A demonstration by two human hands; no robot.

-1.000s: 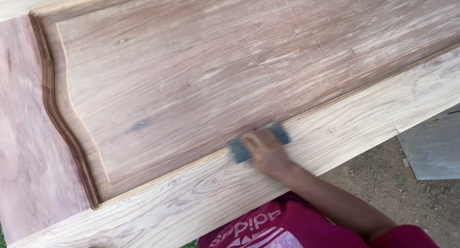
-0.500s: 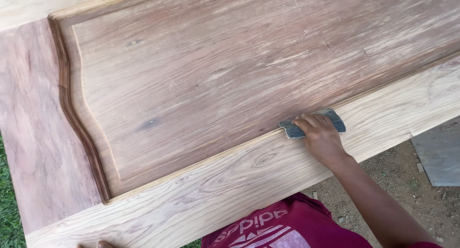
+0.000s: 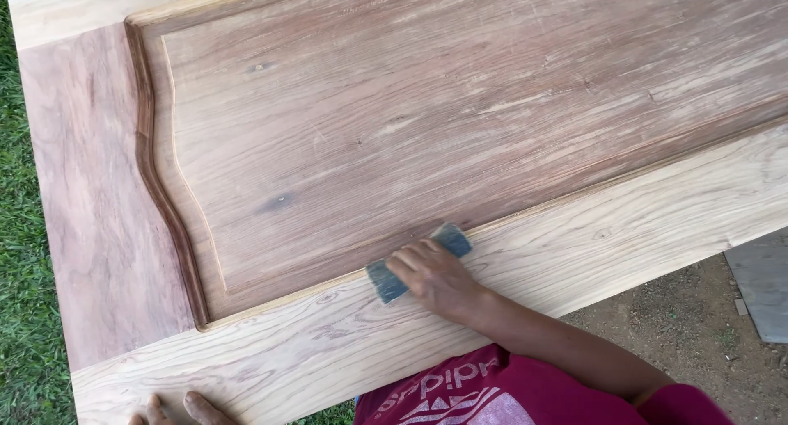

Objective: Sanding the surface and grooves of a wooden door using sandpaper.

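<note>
1. Since half a second ago the right hand has slid back leftward along the groove, taking the small blue-grey sanding block with it; a second ago it sat about where it is now, so the stroke runs to and fro.
2. The right hand lies flat over the block, fingers curled down over its top and pressing it against the wood. Both ends of the block poke out from under the fingers.
3. The block rests on the seam where the reddish-brown raised wooden door panel meets the pale, strongly grained wooden rail of the door frame, right on the moulded edge.
4. The left hand shows only as a few fingertips at the bottom edge, laid on the near rim of the pale rail; they look spread and hold nothing that I can see, though most of the hand is cut off.
5. I judge the step in hand to be sanding the moulding along the panel's lower edge. The next stroke calls for steady downward pressure, and for keeping the block angled into the groove so that it follows the line and does not ride up onto the flat panel.
6. Green grass lies to the left of the door, bare brown earth to the lower right.
</note>
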